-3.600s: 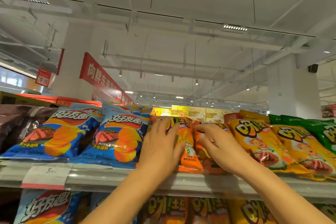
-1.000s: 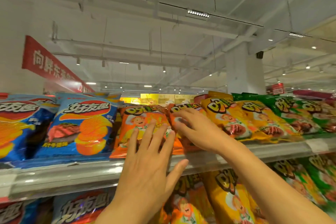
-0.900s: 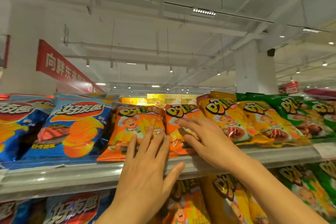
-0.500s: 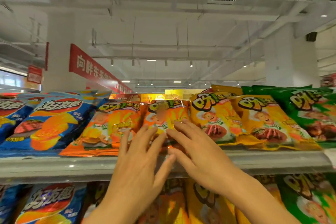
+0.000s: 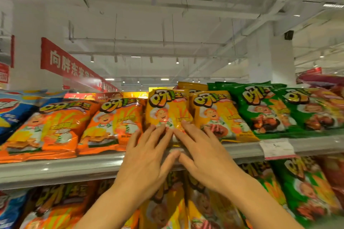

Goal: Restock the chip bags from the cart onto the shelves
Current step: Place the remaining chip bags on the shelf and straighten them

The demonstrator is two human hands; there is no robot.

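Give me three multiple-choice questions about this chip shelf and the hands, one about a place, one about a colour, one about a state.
1. Where do both hands touch?
A. yellow chip bag
B. green chip bag
C. price tag

2. What colour are the bags directly left of it?
A. green
B. orange
C. purple

3. How are the fingers?
A. fisted
B. straight, spread
C. pinching a tag

Key:
A: the left hand and right hand lie on the yellow chip bag.
B: the orange chip bags sit left of it.
B: the fingers lie extended and flat.

yellow chip bag (image 5: 168, 111) leaning back on top shelf (image 5: 61, 168)
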